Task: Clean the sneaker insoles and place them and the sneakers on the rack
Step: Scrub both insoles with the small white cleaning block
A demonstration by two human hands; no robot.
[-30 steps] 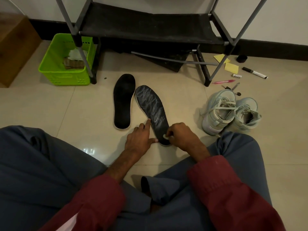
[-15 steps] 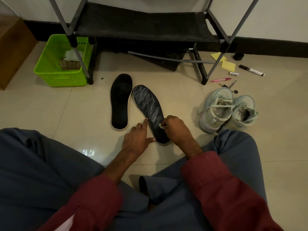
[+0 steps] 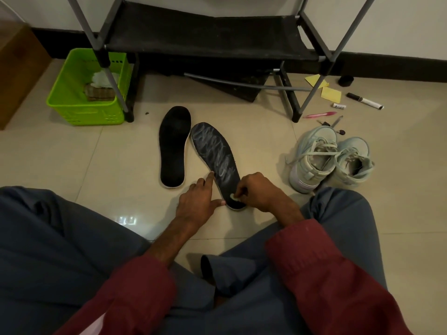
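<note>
Two black insoles lie on the tiled floor. The left insole (image 3: 173, 146) is plain black. The right insole (image 3: 214, 151) is streaked with whitish marks. My left hand (image 3: 197, 201) rests beside it, its straight fingers touching the insole's left edge near the heel. My right hand (image 3: 257, 192) pinches a small white wipe (image 3: 234, 197) against the heel end. A pair of pale green sneakers (image 3: 331, 160) stands on the floor to the right. The black rack (image 3: 208, 32) with grey poles stands at the back.
A green basket (image 3: 70, 102) holding cloths sits by the rack's left leg. Yellow sticky notes (image 3: 330, 93), a marker (image 3: 364, 100), a pink pen (image 3: 319, 114) and small items lie right of the rack. My crossed legs fill the foreground. A brown box (image 3: 17, 73) stands far left.
My right hand slid the wipe up the insole half a second ago and is now back down at the heel. The left hand has kept its place.
</note>
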